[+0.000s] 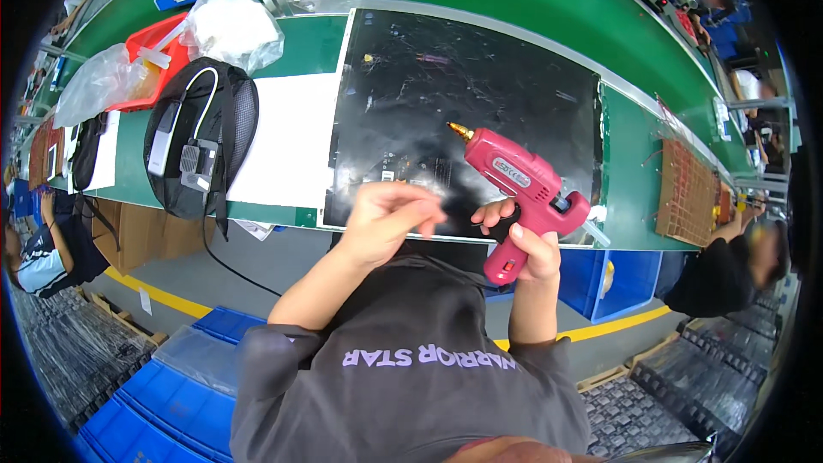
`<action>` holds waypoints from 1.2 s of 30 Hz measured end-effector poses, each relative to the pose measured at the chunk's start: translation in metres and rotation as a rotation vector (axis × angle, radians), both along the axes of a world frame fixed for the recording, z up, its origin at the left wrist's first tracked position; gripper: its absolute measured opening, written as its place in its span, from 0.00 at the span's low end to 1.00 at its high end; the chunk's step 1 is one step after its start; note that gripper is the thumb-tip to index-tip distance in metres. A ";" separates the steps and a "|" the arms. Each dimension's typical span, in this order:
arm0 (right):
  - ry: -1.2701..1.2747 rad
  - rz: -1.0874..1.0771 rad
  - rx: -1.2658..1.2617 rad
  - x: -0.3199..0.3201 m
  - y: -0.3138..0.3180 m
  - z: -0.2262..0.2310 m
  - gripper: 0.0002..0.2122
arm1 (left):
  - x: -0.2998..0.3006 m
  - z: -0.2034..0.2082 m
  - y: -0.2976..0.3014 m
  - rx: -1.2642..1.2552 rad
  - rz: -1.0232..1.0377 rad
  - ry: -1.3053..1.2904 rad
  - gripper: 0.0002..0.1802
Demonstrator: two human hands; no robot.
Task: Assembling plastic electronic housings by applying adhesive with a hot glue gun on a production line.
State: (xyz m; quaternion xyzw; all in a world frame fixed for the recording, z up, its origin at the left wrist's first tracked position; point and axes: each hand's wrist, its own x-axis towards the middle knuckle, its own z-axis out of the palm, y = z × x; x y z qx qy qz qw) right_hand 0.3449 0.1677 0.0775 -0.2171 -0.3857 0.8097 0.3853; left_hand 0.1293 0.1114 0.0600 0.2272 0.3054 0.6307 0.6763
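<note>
My right hand [533, 250] is wrapped round the handle of a dark red hot glue gun [514, 173]. Its brass nozzle [460, 131] points up and to the left over the black work mat [403, 111]. A translucent glue stick [595, 233] sticks out of the gun's back end. Left of the gun, my left hand [390, 219] hovers over the mat's near edge. Its fingers are curled in with the thumb close to them; whatever they pinch, if anything, is too small to make out.
On the left of the green bench stand a black mesh bag [201, 137] with a cable, a white sheet [287, 137], a red bin [163, 43] and plastic bags [231, 30]. A brown grid-like tray [686, 193] lies right. Co-workers [729, 266] sit at both sides.
</note>
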 end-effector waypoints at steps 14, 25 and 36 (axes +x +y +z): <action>-0.143 -0.155 0.042 0.001 0.006 -0.007 0.11 | -0.042 0.026 -0.044 0.323 0.136 -0.025 0.20; -0.298 -0.158 0.045 -0.003 0.031 -0.005 0.11 | -0.004 -0.001 -0.021 0.067 -0.097 0.603 0.09; -0.306 -0.118 0.030 -0.022 0.057 -0.014 0.11 | 0.003 -0.003 0.006 0.252 0.053 1.147 0.11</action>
